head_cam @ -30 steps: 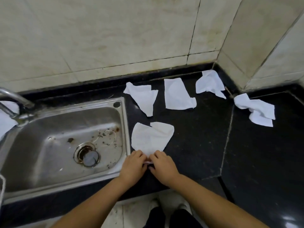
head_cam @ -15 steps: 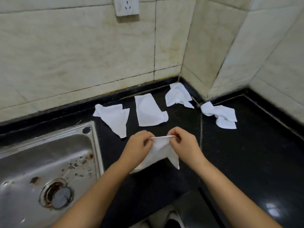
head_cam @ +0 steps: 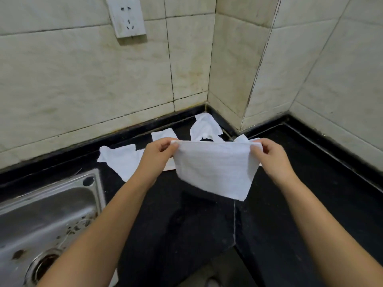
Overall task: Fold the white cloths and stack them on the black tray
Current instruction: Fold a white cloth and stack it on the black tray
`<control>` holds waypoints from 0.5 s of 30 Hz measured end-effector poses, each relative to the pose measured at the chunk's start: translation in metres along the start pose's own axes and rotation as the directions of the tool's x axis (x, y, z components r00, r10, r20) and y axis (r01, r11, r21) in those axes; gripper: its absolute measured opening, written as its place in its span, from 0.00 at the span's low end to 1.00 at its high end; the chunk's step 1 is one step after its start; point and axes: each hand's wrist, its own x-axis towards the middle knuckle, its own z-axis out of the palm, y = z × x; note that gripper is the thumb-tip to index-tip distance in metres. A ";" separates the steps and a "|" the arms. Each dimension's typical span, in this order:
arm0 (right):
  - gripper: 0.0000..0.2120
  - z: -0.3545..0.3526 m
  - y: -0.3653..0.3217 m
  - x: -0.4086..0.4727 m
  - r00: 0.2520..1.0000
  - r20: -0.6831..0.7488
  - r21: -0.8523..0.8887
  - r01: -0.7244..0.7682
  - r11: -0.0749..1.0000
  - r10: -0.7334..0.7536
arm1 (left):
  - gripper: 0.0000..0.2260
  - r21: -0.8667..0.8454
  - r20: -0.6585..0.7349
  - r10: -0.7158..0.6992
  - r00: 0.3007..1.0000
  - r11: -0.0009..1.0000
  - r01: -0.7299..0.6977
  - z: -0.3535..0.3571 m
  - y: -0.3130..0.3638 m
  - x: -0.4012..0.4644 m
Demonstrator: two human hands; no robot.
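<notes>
Both bare forearms reach forward from the near edge, angled slightly inward, with the hands raised above the black countertop. Between them hangs a white cloth, held up off the counter and spread into a rough rectangle whose top edge runs nearly level from hand to hand. Its lower right corner droops lowest, and a dim shadow lies on the counter beneath it.

The left hand pinches the cloth's upper left corner: thumb and curled fingers are closed on the fabric, knuckles facing up and away. The right hand grips the upper right corner the same way, thumb pressed against the bent forefinger with the cloth's edge caught between them. Both wrists are roughly straight.

Farther back on the counter lie the other white cloths, still unfolded. One crumpled cloth sits to the left, just beyond the sink's far corner and partly hidden by the left wrist. A second cloth shows only its far edge above the left hand. A third rumpled cloth lies against the far corner where the tiled walls meet. A small white tip pokes above the held cloth near the right hand.

The steel sink occupies the near left, with its drain at the bottom. A white wall socket is mounted on the tiles at far left.
</notes>
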 end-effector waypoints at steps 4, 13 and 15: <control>0.06 -0.003 -0.006 -0.008 0.995 0.081 0.380 -0.084 0.921 0.057 | 0.06 -0.134 -0.044 -0.067 0.997 0.989 0.061 -0.008 -0.009 -0.014; 0.08 0.012 0.085 -0.095 0.761 0.561 0.108 -0.457 0.883 0.325 | 0.04 0.058 0.235 -0.538 0.810 0.839 0.540 -0.011 -0.116 -0.098; 0.07 0.019 0.107 -0.107 0.708 0.599 0.023 -0.482 0.876 0.374 | 0.05 0.133 0.228 -0.599 0.768 0.800 0.585 -0.004 -0.131 -0.109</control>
